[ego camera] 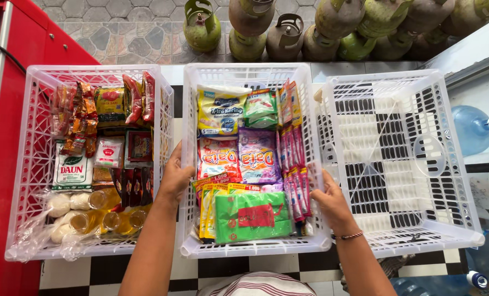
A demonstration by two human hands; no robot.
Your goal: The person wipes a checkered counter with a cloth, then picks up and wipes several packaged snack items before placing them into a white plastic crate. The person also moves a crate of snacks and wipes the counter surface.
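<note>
Three white plastic crates stand side by side on a black-and-white checkered surface. My left hand [174, 178] grips the left wall of the middle crate [255, 72]. My right hand [332, 203] grips its right wall. The middle crate holds detergent sachets, a green packet [252, 216], purple and orange packets [258, 156] and strips of pink sachets. The left crate [36, 164] is packed with snack packets, a white bag and small bags of yellow oil [110, 216]. The right crate [447, 164] holds nothing.
A red cabinet [3, 137] borders the left crate. Several green gas cylinders [288, 30] stand on the tiled floor behind. Blue water jugs [472, 129] lie at the right, beside a grey ledge.
</note>
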